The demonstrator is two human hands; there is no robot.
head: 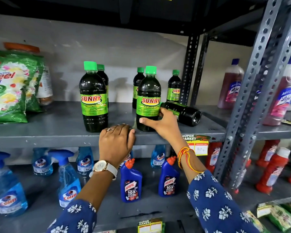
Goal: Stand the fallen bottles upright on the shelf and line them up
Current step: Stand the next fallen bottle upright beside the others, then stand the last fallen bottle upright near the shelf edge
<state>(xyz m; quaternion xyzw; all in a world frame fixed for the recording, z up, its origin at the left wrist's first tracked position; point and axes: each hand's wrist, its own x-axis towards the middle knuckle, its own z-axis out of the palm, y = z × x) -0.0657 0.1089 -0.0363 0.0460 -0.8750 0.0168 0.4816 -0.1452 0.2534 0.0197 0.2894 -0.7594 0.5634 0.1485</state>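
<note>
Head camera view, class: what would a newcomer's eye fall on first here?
The right hand gripping an upright green-capped Sunny bottle at the shelf's front edge, with one fallen bottle lying just behind it. The left hand rests on that edge, above the blue Colin spray bottles.

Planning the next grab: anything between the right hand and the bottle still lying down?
Nothing visible. The right hand grips the upright front bottle; the fallen bottle lies just right of it, behind the fingers.
</note>
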